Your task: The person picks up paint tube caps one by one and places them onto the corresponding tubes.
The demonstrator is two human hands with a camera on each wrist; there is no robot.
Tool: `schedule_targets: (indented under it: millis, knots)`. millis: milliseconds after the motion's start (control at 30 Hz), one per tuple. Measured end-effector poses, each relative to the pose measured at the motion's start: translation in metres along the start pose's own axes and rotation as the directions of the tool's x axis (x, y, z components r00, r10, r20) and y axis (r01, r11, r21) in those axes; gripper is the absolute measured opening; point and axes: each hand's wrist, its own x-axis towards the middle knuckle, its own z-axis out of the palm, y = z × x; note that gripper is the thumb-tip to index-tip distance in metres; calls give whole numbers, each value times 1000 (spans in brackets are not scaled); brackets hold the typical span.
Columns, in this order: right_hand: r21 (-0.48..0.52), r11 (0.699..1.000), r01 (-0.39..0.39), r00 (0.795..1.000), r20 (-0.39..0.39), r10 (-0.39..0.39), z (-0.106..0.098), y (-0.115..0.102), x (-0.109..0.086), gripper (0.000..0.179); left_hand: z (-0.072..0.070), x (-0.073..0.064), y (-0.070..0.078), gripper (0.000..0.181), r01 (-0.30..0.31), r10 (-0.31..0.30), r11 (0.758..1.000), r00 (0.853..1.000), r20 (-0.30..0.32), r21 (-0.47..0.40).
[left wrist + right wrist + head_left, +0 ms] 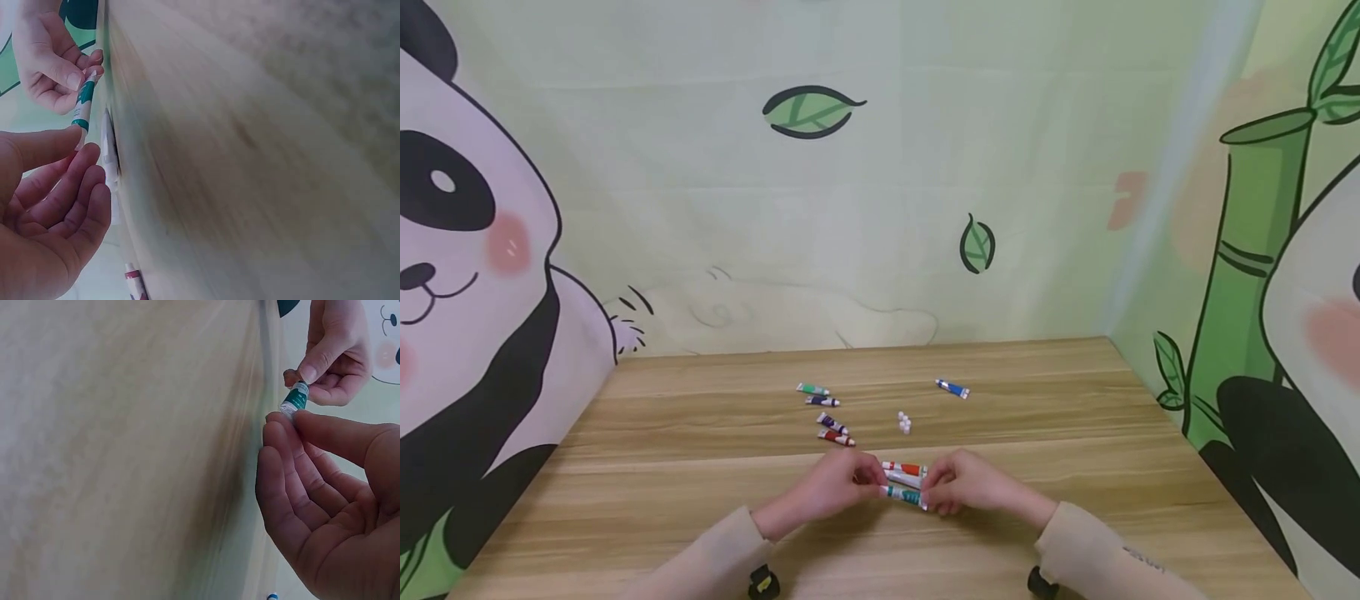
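Observation:
Both hands meet at a small teal-and-white paint tube (904,496), held just above the table near its front. The left hand (844,482) pinches one end between thumb and fingertips. At the other end, the right hand (966,483) pinches the tube's pale tip, as the right wrist view shows the teal tube (296,398) spanning the gap. Just behind it lie an orange-and-white tube (906,469) and a silvery-white tube (904,479), their ends partly covered by the fingers. Whether the teal tube has a cap is hidden.
Beyond the left hand lie a red tube (836,437), a purple tube (832,423), a dark blue tube (822,401) and a green tube (813,389). Several small white pieces (905,423) cluster mid-table (1037,417). A blue tube (952,388) lies farther back right.

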Motion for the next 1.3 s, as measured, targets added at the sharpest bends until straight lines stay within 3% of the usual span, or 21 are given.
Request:
schedule_targets:
  millis: [567, 1300]
  knots:
    - [-80, 996, -32, 999, -3, 32, 1, 2, 8, 7, 3, 6, -10, 4, -39, 39, 999, 999, 21, 20]
    - [-115, 992, -45, 999, -6, 45, -4, 3, 15, 9, 3, 12, -13, 11, -15, 15, 1000, 1000, 22, 14]
